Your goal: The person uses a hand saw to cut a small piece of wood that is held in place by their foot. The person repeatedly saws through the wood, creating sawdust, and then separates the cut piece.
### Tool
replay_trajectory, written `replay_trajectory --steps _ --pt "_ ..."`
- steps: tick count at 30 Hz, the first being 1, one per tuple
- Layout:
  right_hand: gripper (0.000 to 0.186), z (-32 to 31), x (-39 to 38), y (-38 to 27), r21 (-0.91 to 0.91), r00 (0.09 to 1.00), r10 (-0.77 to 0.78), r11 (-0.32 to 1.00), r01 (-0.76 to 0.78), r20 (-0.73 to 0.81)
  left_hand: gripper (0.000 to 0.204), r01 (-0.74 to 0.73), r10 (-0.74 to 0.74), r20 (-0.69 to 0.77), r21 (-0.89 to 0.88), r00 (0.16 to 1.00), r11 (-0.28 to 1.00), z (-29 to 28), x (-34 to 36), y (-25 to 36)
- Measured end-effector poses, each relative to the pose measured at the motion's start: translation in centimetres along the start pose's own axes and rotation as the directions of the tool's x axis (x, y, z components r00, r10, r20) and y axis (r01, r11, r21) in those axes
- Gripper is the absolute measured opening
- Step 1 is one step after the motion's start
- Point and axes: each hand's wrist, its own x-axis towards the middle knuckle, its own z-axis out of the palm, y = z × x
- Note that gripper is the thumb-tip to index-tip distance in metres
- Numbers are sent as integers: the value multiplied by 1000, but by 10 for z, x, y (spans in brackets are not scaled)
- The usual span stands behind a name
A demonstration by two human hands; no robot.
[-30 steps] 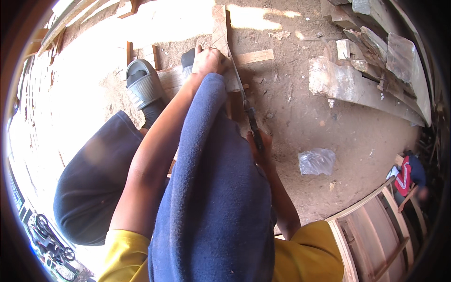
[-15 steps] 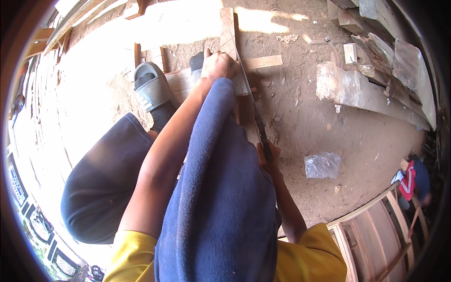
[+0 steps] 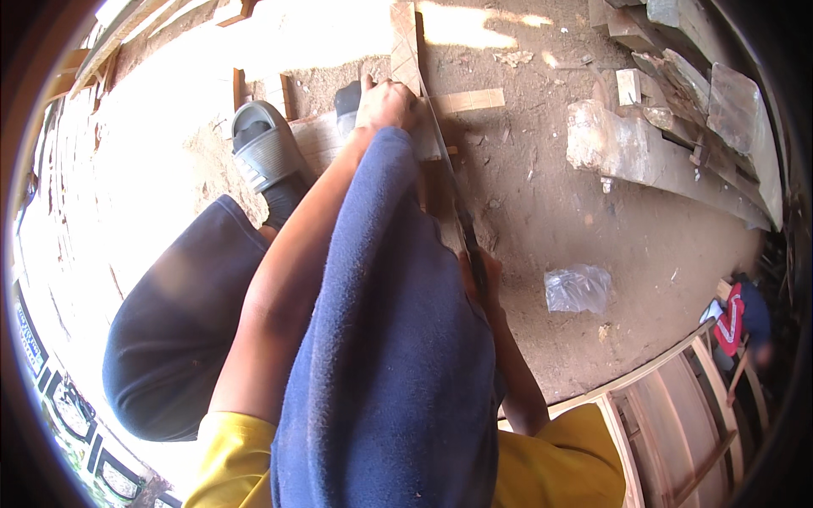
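My left hand is closed over a strip of wood with crossed pencil-like lines, pressing it down on a wooden block. Its thumb sticks up. My right hand grips the dark handle of a handsaw, lower down and to the right. The saw's thin blade runs away from me along the right edge of the wood, beside my left hand. My raised knee, in dark blue cloth, hides part of the wood and of my right arm.
A sandalled foot stands left of the block. Another marked wood piece lies right of the blade. A clear plastic bag lies on the dirt floor. Heavy timbers are stacked at right; a wooden frame stands at lower right.
The whole view has shifted slightly, so the scene sits a little higher and further left. Both hands keep their holds on the wood strip and the handsaw; the saw's own movement is slight.
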Motion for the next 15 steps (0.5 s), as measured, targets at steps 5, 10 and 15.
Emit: replay_trajectory --steps 5,10,15 --pt "8 26 43 -10 56 999 1 998 2 -53 21 -39 40 -28 47 999 998 14 1 -7" --pt "3 -3 -3 -5 40 1000 -16 999 17 -14 23 -26 26 4 71 1000 997 4 -1 0" --pt "6 25 49 -19 84 997 -56 995 60 -50 27 0 -2 41 40 999 999 -4 -5 2"
